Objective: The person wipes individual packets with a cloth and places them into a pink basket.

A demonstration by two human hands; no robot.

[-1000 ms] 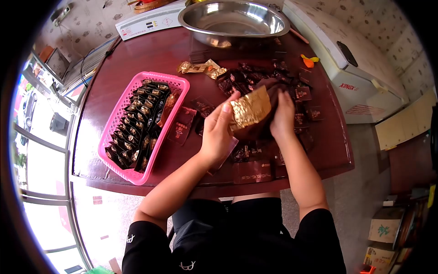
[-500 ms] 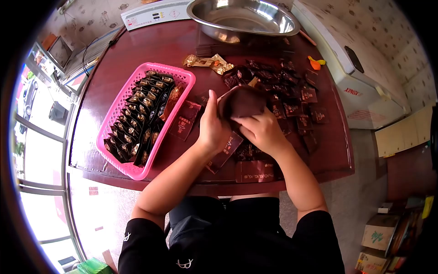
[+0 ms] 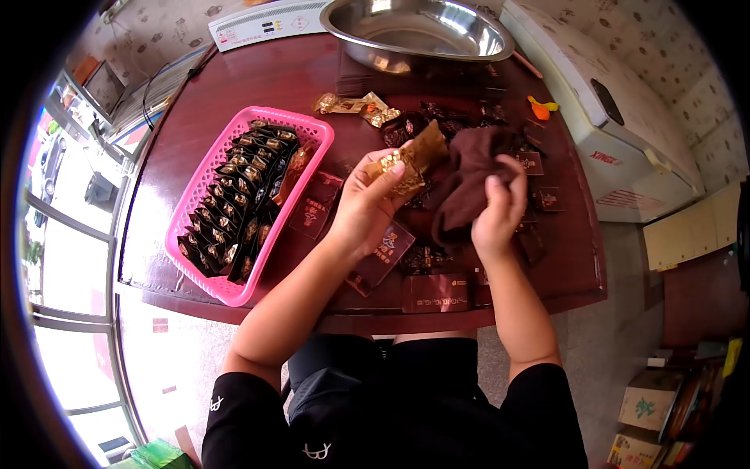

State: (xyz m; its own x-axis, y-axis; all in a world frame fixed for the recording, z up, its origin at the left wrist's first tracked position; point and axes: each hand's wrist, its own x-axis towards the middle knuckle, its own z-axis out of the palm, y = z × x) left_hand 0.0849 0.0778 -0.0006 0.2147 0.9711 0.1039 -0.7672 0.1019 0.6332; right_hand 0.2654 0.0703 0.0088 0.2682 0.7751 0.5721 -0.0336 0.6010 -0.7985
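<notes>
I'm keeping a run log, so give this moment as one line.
left hand: holding shiny gold foil packet | right hand: touching soft dark brown cloth | person's left: pink rectangular plastic basket, black packets inside

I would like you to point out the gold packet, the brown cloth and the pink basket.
Gold packet (image 3: 412,168), head view: near its middle.
Brown cloth (image 3: 472,184), head view: its middle.
Pink basket (image 3: 234,296), head view: its near rim.

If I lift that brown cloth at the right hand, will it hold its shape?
Probably not: the brown cloth bunches in loose, soft folds, so expect it to sag. It is likely light, as it looks like plain fabric. Its matte, wrinkled surface suggests it should not be very slippery.
</notes>
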